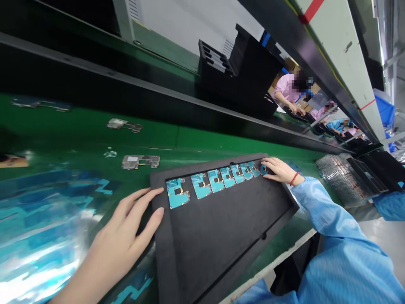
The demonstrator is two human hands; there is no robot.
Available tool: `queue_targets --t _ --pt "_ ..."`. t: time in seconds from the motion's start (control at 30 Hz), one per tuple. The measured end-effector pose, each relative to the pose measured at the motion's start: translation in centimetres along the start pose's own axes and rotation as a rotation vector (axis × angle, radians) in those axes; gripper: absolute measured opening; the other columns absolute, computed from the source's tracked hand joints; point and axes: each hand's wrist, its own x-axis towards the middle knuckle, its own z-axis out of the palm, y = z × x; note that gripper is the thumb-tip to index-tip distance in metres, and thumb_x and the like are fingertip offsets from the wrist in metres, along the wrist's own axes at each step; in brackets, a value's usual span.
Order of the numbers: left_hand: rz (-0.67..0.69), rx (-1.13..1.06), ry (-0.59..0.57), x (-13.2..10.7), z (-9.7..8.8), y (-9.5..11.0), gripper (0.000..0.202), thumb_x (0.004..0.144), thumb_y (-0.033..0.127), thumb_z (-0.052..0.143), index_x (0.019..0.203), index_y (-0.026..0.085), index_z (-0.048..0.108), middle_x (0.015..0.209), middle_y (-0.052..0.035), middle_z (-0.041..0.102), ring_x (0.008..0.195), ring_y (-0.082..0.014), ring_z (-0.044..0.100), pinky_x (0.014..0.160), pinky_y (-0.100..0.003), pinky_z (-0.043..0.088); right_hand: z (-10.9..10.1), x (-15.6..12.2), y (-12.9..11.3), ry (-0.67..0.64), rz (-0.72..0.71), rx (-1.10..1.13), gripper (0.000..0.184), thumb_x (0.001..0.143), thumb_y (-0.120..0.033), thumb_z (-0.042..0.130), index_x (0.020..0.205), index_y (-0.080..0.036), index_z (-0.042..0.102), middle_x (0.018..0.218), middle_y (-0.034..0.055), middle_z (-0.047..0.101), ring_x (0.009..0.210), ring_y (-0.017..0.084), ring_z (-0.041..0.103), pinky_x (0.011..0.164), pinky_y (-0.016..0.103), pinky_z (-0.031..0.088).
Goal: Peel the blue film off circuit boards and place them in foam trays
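Note:
A black foam tray lies slanted in front of me. Along its far side runs a row of several circuit boards covered in blue film, among them the leftmost board. My left hand has its fingers apart at the tray's left rim, with the fingertips against it and nothing held. At the right end of the row, my right hand pinches the last circuit board between thumb and fingers. Part of that board is hidden by the hand. A red bracelet circles the right wrist.
Bare circuit boards, such as one board and another, rest on the green bench beyond the tray. Clear plastic with blue film covers the left. Shiny stacked packs stand at right. Co-workers sit farther down the line.

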Motion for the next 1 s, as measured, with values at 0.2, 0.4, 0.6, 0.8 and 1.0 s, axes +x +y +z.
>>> queue_targets --t 0.2,0.4,0.6,0.8,1.0 --pt "-0.002 -0.01 0.014 0.0 -0.1 0.2 0.052 0.085 0.062 0.026 0.123 0.032 0.046 0.132 -0.0062 0.047 0.123 -0.0305 0.05 0.097 -0.05 0.047 1.2 -1.2 0.6 -0.022 0.024 0.182 0.04 0.096 -0.03 0.049 0.132 -0.014 0.047 0.131 0.0172 0.052 0.12 0.028 0.051 0.099 0.045 0.048" --pt "0.048 -0.011 0.036 0.1 0.1 -0.1 0.049 0.088 0.059 0.029 0.124 0.031 0.047 0.13 -0.0074 0.049 0.12 -0.0319 0.052 0.096 -0.05 0.048 1.6 -0.7 0.7 0.022 0.033 0.182 0.037 0.095 -0.025 0.051 0.131 -0.019 0.048 0.141 0.0136 0.045 0.128 0.026 0.045 0.105 0.045 0.044" --pt "0.186 -0.025 0.089 -0.4 0.4 -0.6 0.044 0.094 0.047 0.034 0.127 0.022 0.049 0.131 -0.0116 0.049 0.122 -0.0278 0.052 0.102 -0.043 0.045 1.4 -1.2 2.1 0.062 0.042 0.117 0.036 0.091 -0.028 0.057 0.126 -0.018 0.054 0.14 0.0159 0.046 0.124 0.03 0.049 0.101 0.047 0.047" --pt "0.142 -0.025 0.071 -0.6 0.4 -0.2 0.039 0.096 0.039 0.034 0.129 0.023 0.048 0.134 -0.0111 0.046 0.122 -0.0245 0.052 0.103 -0.04 0.045 -2.5 6.3 -0.6 0.001 -0.029 0.193 0.022 0.094 -0.031 0.053 0.11 -0.021 0.064 0.111 0.0092 0.066 0.102 0.025 0.063 0.089 0.039 0.053" --pt "0.117 -0.128 0.043 -0.7 0.3 0.0 0.039 0.095 0.037 0.037 0.13 0.023 0.047 0.135 -0.0108 0.044 0.125 -0.0248 0.048 0.107 -0.043 0.04 -3.0 27.6 -11.6 0.08 0.152 0.376 0.015 0.094 -0.022 0.057 0.105 -0.018 0.067 0.115 0.0083 0.063 0.111 0.023 0.056 0.1 0.037 0.043"
